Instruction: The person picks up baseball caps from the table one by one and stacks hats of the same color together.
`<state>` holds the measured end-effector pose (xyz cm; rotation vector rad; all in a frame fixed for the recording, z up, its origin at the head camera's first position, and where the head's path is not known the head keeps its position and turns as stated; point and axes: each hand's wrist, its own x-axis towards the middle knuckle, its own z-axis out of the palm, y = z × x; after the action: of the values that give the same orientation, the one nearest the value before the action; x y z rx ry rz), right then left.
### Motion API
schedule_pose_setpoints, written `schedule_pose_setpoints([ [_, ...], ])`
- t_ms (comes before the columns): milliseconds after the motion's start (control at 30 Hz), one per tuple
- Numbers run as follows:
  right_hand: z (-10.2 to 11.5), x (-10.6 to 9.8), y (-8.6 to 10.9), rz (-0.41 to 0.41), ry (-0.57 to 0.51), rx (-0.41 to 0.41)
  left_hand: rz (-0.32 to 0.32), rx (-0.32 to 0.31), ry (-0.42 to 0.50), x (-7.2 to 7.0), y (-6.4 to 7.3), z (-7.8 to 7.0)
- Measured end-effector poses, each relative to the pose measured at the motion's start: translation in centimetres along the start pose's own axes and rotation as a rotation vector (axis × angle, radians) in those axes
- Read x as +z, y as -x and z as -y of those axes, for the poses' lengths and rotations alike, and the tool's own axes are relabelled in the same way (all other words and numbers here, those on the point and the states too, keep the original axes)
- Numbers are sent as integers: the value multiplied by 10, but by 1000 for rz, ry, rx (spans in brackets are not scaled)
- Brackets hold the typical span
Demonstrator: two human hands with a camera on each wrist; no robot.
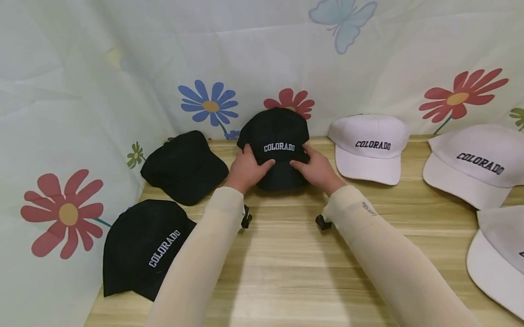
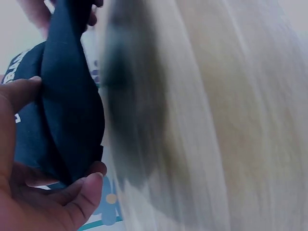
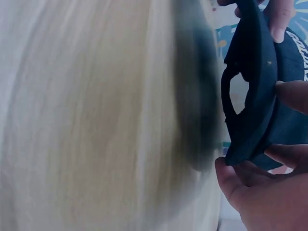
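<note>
Both hands grip a black baseball cap (image 1: 279,126) with white COLORADO lettering, near the back of the table. My left hand (image 1: 246,170) holds its left side, thumb on the front by the brim. On the opposite side my right hand (image 1: 319,170) does the same, its thumb also close to the brim. Seen from the right wrist, the cap (image 3: 257,115) shows the opening at its back, with fingers curled under its edge. A blurred shadow lies on the wood beside the cap (image 2: 72,101) in the left wrist view.
On the left sit two more black caps, one turned away (image 1: 183,164) and one nearer (image 1: 144,246), partly behind the left sleeve. White COLORADO caps stand at right: one at the back (image 1: 371,144), another farther right (image 1: 481,161), a third cut off (image 1: 508,265). A flowered curtain (image 1: 257,51) borders the wooden table (image 1: 288,269).
</note>
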<state>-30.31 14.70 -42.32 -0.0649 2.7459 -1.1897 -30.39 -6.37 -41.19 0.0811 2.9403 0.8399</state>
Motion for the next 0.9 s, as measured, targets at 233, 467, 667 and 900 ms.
schedule_pose_setpoints([
  [233,7,-5,11,-11,-63,-16,13,19,96,-15,9,0],
  [467,14,-12,27,-9,-69,-3,9,49,112,-28,19,0],
  [667,17,-21,45,-31,-52,-10,37,40,66,-39,34,-6],
  [900,19,-26,67,10,-86,-24,87,35,35,-50,54,-6],
])
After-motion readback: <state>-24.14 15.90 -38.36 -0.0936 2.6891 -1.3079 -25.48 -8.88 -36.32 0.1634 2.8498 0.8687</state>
